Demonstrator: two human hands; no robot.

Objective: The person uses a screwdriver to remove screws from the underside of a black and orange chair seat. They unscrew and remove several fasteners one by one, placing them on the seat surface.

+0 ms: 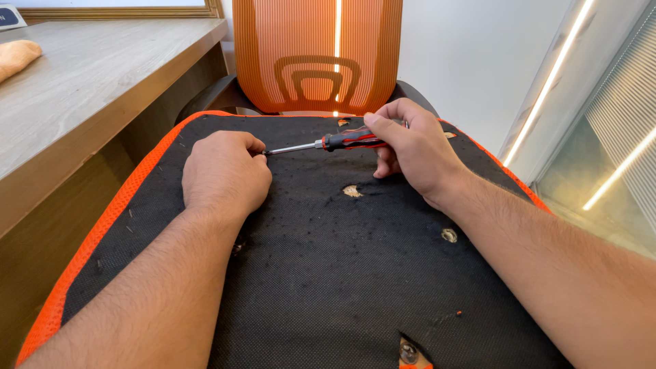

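On the black seat cushion [328, 273], the right hand [410, 147] pinches a screwdriver [328, 142]; the left hand [225, 171], fingers curled together, meets its tip.

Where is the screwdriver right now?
In the head view, the screwdriver lies sideways over the far part of the black seat underside, its handle in the right hand and its tip at the left hand.

Both forearms are showing bare from the lower edge of the frame up to the wrists; no sleeve is reaching into view; dark hair is covering the forearms; the left hand [225, 171] is wearing nothing; the right hand [413, 147] is likewise going bare, its short-trimmed thumbnail showing.
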